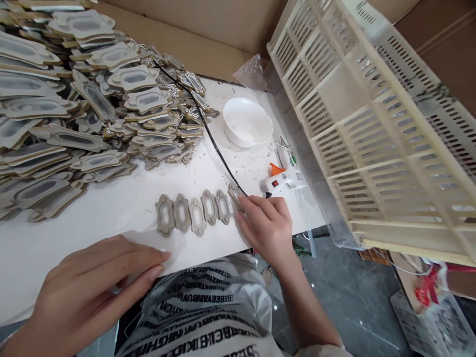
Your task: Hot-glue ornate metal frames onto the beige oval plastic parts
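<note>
Several small grey-beige frame-shaped pieces with oval openings, such as the middle piece (197, 216), stand out in a row on the white tabletop (208, 245). At the right end of this row, my right hand (266, 223) has its thumb and fingers closed on one more frame piece (235, 192), partly covered by the fingertips. My left hand (100, 282) is over the table's front edge, fingers stretched out and holding nothing. Its fingertips are nearest the left end of the row, apart from it.
Large stacks of similar frame pieces (92, 99) fill the left. A black cable (215, 146) crosses toward a white glue gun (284, 182) with an orange part. Behind are a white bowl (247, 121) and clear plastic (251, 72). A cream slatted crate (334, 119) leans at right.
</note>
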Tool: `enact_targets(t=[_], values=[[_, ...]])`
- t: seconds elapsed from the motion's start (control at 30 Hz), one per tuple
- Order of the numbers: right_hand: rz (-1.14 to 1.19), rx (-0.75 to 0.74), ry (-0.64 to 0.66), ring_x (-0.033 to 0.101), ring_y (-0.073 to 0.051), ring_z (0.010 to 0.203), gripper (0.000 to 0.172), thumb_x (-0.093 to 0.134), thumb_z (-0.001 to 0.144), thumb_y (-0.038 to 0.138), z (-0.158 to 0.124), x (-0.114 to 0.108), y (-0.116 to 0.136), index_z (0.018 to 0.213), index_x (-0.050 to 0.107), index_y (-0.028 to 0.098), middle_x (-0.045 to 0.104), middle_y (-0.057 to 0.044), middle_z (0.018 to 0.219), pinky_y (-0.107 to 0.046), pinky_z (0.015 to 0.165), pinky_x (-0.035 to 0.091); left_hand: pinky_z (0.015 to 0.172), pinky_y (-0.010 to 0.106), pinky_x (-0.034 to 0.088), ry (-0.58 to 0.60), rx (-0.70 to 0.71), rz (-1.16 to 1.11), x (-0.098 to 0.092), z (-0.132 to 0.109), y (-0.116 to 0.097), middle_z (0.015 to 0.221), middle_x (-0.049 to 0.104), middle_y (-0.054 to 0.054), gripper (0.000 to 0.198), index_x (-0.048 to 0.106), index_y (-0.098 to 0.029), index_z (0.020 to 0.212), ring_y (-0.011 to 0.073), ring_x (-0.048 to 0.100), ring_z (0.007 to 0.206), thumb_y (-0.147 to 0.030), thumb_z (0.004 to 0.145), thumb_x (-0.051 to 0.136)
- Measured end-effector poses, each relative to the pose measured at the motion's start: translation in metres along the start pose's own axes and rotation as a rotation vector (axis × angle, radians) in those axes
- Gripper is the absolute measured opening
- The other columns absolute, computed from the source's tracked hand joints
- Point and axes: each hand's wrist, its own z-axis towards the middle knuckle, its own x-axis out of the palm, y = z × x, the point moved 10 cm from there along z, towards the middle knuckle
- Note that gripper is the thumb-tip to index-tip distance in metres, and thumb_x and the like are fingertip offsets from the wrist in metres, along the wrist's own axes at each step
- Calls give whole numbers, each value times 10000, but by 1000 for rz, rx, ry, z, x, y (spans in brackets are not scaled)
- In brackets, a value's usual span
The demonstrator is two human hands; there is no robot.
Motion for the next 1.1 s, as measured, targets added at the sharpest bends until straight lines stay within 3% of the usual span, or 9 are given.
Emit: enact_targets(t=[0.13, 0.4, 0.6, 0.83, 0.97, 1.1], values=[[-1, 28, 23, 555, -218, 810, 158, 654, 951, 203, -1, 2, 3, 1062, 758, 161, 780, -87, 1001, -342, 740, 539, 658, 244, 550, 14, -61, 22, -1, -2, 4, 777, 712, -35, 249, 734, -355, 951, 130, 658, 662, -260, 982, 505], [113, 44, 63, 568, -218, 885, 204, 600, 978, 193, -6, 3, 8, 1112, 749, 155, 746, -95, 1044, -336, 793, 528, 592, 269, 540, 30, -104, 36, -3, 3, 3, 794, 733, -25, 274, 741, -338, 939, 145, 670, 650, -190, 949, 511], [154, -62, 127, 521, -268, 1023, 247, 626, 972, 296, -7, 7, 17, 1191, 733, 255, 664, -93, 1252, -400, 886, 487, 657, 285, 551, -64, 129, 93, -4, 4, -17, 919, 761, -11, 221, 738, -283, 1015, 149, 687, 755, -144, 901, 609], [181, -60, 137, 511, -276, 1080, 233, 601, 987, 293, -6, 9, 15, 1173, 725, 226, 643, -105, 1281, -411, 916, 449, 699, 344, 436, -79, 196, 334, 19, 26, -51, 955, 691, 15, 220, 740, -294, 1056, 178, 542, 696, -179, 942, 592], [200, -63, 157, 520, -275, 1098, 252, 604, 985, 306, -6, 11, 14, 1201, 708, 230, 633, -106, 1312, -420, 933, 444, 778, 380, 398, -36, 245, 458, 44, 35, -62, 1001, 657, 42, 213, 728, -325, 1091, 235, 568, 824, -237, 970, 577], [183, -53, 137, 516, -269, 1073, 219, 616, 973, 295, -4, 7, 10, 1156, 712, 224, 647, -99, 1287, -409, 917, 458, 786, 406, 369, -42, 274, 505, 56, 39, -67, 1005, 649, 72, 209, 745, -306, 1057, 259, 565, 839, -236, 977, 566]])
